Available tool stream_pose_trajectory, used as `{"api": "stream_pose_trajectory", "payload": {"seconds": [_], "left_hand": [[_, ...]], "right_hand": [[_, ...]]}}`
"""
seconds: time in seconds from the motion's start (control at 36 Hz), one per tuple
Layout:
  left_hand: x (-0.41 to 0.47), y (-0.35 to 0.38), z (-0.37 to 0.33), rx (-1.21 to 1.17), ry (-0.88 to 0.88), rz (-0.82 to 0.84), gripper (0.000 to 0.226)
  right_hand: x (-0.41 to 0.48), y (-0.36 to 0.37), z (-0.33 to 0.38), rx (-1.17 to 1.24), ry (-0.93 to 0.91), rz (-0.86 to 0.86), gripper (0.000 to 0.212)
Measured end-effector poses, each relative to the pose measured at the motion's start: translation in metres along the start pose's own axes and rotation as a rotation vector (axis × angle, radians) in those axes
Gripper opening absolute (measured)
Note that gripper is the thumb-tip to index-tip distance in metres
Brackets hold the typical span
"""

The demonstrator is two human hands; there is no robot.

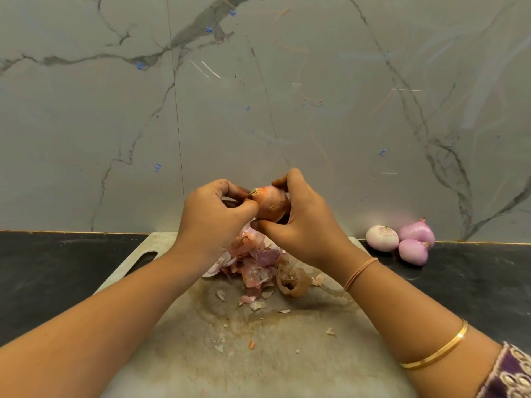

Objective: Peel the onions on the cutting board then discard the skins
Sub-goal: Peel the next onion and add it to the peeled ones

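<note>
Both hands, left hand (212, 216) and right hand (301, 222), grasp the onion (270, 203): light, firm, papery brittle skin, best pinched at the root tuft.

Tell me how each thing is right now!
Onion: brown skin on, held above the board.
Left hand: pinches the onion's tip.
Right hand: grips the onion.
Skins: piled loose on the board.
Three onions: peeled, bunched on the counter.
Board: stained, flecked with skin bits.
</note>
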State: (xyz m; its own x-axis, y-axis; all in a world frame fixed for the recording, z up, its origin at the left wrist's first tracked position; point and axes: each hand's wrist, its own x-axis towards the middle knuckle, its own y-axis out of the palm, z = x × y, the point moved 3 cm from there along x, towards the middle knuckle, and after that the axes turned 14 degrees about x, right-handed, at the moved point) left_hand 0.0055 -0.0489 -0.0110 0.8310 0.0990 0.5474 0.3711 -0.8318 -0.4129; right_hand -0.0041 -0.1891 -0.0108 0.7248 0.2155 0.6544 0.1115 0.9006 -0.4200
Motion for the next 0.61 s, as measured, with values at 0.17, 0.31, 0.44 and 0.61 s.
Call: {"api": "stream_pose_trajectory", "payload": {"seconds": [0.17, 0.31, 0.44, 0.61], "left_hand": [[0.003, -0.003, 0.002, 0.043, -0.041, 0.021, 0.013], [0.006, -0.006, 0.005, 0.013, -0.061, 0.04, 0.013], [0.008, -0.005, 0.01, -0.01, -0.068, 0.059, 0.008], [0.01, -0.004, 0.012, 0.007, -0.064, 0.061, 0.009]], "right_hand": [[0.001, -0.006, -0.006, 0.227, 0.15, 0.03, 0.051], [0.002, -0.009, -0.01, 0.437, 0.263, 0.062, 0.048], [0.002, -0.013, -0.013, 0.591, 0.337, 0.083, 0.042], [0.0, -0.011, -0.019, 0.749, 0.432, 0.127, 0.044]]}}
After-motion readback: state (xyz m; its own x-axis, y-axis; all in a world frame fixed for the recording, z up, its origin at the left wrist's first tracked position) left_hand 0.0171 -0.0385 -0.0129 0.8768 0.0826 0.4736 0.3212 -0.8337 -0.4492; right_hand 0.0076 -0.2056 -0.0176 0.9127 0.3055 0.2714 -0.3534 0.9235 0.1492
